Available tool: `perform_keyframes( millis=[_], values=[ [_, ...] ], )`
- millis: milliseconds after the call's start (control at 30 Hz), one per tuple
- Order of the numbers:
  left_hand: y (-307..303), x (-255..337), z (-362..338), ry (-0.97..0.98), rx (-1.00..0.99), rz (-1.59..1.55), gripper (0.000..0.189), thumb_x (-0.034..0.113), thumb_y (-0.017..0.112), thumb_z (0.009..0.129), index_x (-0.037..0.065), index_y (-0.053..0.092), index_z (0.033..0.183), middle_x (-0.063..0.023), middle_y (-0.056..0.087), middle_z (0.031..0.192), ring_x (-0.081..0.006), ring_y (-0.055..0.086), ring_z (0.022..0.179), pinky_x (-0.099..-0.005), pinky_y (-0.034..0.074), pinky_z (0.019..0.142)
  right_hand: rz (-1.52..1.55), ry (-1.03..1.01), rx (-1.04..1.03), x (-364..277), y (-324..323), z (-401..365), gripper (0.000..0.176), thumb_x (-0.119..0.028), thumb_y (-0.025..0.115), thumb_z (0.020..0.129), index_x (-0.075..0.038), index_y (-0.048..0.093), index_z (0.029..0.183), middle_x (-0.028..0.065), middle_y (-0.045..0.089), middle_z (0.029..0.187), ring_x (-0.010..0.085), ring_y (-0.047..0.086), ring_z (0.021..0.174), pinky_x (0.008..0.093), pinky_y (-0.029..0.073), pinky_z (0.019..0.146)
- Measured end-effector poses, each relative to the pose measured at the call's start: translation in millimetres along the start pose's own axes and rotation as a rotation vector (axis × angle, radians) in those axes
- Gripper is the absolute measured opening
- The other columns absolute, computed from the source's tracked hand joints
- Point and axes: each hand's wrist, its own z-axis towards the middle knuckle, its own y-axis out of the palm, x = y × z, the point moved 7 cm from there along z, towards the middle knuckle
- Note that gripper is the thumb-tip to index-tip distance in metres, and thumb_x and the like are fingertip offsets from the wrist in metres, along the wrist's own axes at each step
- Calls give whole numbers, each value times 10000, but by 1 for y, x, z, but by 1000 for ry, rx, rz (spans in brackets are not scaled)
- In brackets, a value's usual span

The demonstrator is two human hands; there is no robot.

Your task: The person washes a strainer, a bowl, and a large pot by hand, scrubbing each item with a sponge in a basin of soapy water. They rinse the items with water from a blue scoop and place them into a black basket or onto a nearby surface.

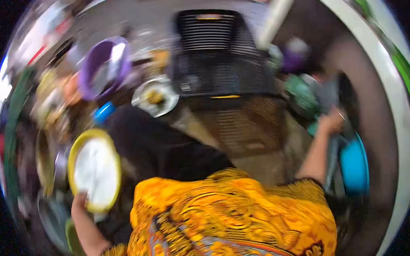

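**Yellow-rimmed basin, white inside, held at left; right hand among tubs**

Item 1: yellow-rimmed basin (pixel 93 133), one, at near left, beside the wearer's dark-clothed leg. The left hand (pixel 81 200) grips its near rim, the fingertips over the edge. Whether the white is lining or contents cannot be told.

Item 2: right hand (pixel 333 121), at right, fingers curled over the grey and dark tubs. Blur hides the fingers; whether it grips anything cannot be told. Just nearer lies a blue basin (pixel 356 167); a green bundle (pixel 301 94) lies just left.

Handling, as judged: a broad basin on a one-handed rim hold is apt to tip; a firm pinch, kept level, suits it best. A second hand on the opposite rim would steady it. Care is advised around the crowded left side.

Surroundings: black slatted crate (pixel 210 34), far centre; white plate (pixel 140 102) with yellowish food, left of the crate; purple tub (pixel 84 71), far left; blue cup (pixel 104 113), between tub and yellow-rimmed basin.

Markings: a yellow strip on the crate's near edge and a pale patch at its far end. No brand, label or lettering is legible.
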Motion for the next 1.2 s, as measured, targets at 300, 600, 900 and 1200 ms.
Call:
perform_keyframes(
  millis=[300,600,900,1200],
  values=[
    [-26,65,-22,-13,33,-58,363,325,489,920,73,508,1181,-91,594,919,-208,581,684,-380,462,530,400,-58,-236,-74,8,-120,354,-9,591,717,-99,567,1058,119,512,1070,337,495,980,446,380,860],
    [-20,66,-23,279,296,262,333,262,483,843,32,630,1033,-137,649,999,-273,609,876,-371,471,767,1016,-476,-53,-261,-129,-139,158,-23,585,784,-53,622,934,90,603,849,258,559,813,377,421,772],
    [48,49,-85,-244,523,-30,331,247,496,841,149,631,1126,-156,513,1257,-345,508,1135,-435,429,942,1993,-815,-289,-494,-370,-140,163,10,591,810,-16,620,968,101,607,970,220,581,915,311,442,847],
    [35,28,-145,-121,1102,0,308,193,549,820,141,624,1114,-102,421,1317,-276,348,1251,-466,254,1047,1608,-2054,-424,-717,-571,-351,332,-194,680,710,-88,641,1022,138,574,1121,313,502,1105,426,400,942]
  ],
)
